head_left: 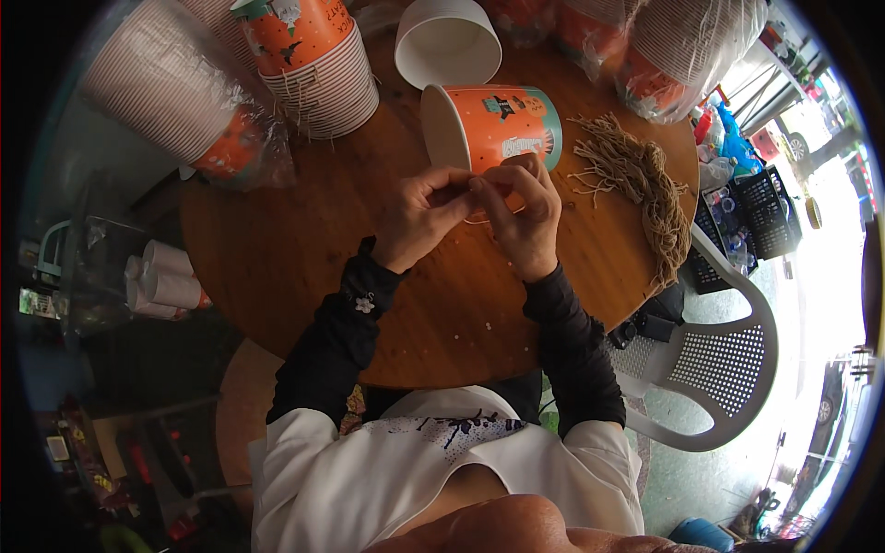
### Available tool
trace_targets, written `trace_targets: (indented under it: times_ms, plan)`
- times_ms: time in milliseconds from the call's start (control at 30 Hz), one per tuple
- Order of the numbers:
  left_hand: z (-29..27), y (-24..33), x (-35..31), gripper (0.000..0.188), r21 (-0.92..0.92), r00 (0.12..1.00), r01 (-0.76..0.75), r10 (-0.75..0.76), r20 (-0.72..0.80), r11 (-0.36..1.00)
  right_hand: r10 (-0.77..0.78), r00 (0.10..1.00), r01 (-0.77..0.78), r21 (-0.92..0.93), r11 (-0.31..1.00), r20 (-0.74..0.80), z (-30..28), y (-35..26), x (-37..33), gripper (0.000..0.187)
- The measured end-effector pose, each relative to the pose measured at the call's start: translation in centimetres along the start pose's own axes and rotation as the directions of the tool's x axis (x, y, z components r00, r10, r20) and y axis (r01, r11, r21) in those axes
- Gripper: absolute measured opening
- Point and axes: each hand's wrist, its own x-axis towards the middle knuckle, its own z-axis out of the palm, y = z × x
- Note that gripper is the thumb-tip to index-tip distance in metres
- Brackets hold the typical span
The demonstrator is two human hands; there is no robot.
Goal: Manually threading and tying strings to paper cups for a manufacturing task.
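Over the round table (277, 249), 2 hands worked a string at the orange paper bucket (502, 124).
Left hand (419, 217) and right hand (525, 217) pinched the thin string (479, 219); threading it called for fine fingertip control, I judged.

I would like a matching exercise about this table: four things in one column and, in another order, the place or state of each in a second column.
Things:
1. orange paper bucket
2. white bucket
3. bundle of tan strings
4. white plastic chair

Places or states:
A. upright at the far edge of the round wooden table, its empty inside showing
B. off the table, on the person's right
C. on its side, just beyond the left hand and right hand
D. spread on the table, right of the hands

Pairs: 1-C, 2-A, 3-D, 4-B
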Motion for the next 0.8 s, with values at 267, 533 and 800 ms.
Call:
trace_targets:
  times_ms: [267, 533, 800]
  plan:
    - [-0.5, -0.6, 0.0, 0.014, 0.095, 0.997, -0.079, 0.079, 0.001, 0.992, 0.159, 0.987, -0.154, 0.126, 0.98, -0.03, -0.3, 1.1, 0.0, 0.01]
    - [-0.1, -0.8, 0.0, 0.021, 0.103, 0.985, -0.129, 0.14, -0.103, 0.986, 0.2, 0.976, -0.208, 0.104, 0.973, 0.082, -0.1, 1.1, -0.2, 0.015]
    - [0.5, -1.3, -0.4, 0.02, -0.147, 0.987, 0.02, -0.043, -0.153, 0.989, -0.054, 0.998, 0.049, -0.129, 0.99, -0.036, 0.2, 0.5, -0.2, 0.015]
